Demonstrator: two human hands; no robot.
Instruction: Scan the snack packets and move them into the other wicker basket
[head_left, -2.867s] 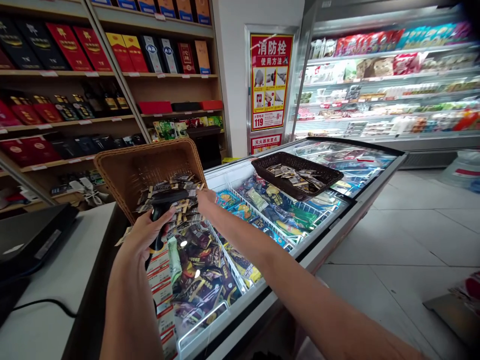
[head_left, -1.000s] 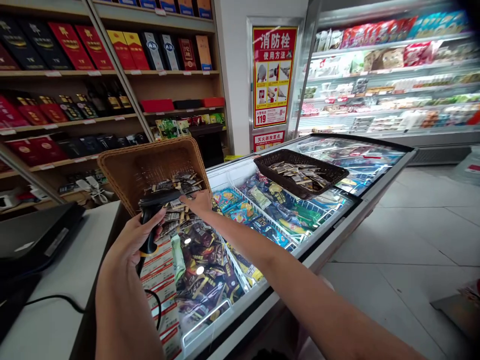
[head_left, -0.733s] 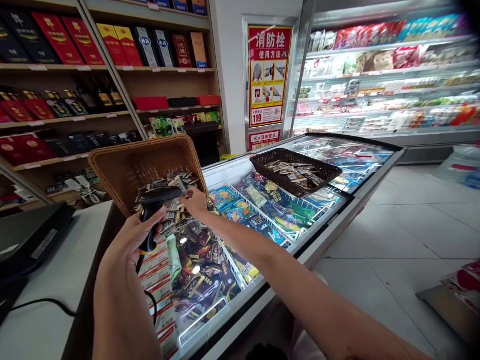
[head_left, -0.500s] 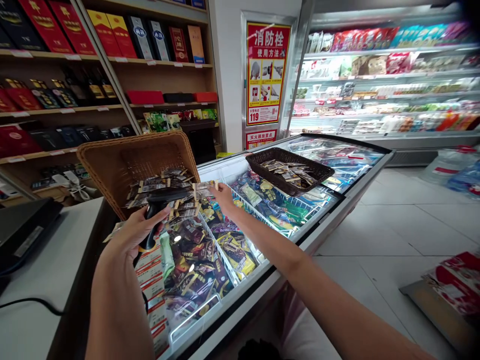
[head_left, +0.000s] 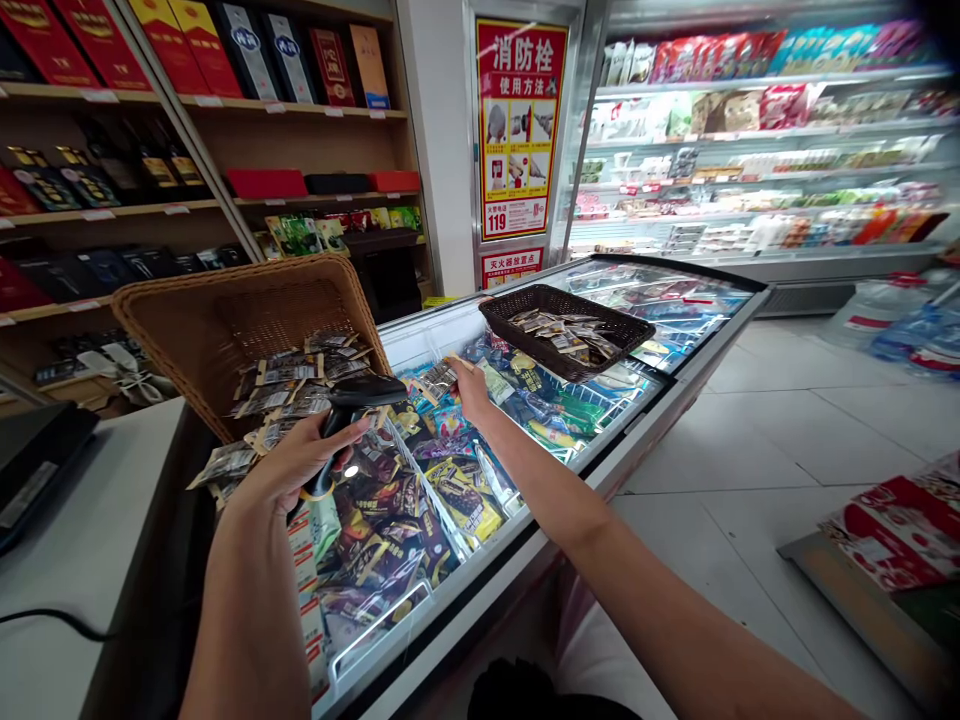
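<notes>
Left hand: the left hand is clenched round the grip of a black handheld barcode scanner, its head aimed toward 1 o'clock.
Right hand: the right hand pinches a small dark foil sachet over the glass-topped chest freezer.
Sachet's place: between the tilted tan wicker basket at 9 o'clock and the dark brown woven tray at 2 o'clock.

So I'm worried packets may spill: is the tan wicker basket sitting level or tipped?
Tipped. The tan wicker basket leans with its mouth toward the camera, and small packets slide out over its lower edge.
</notes>
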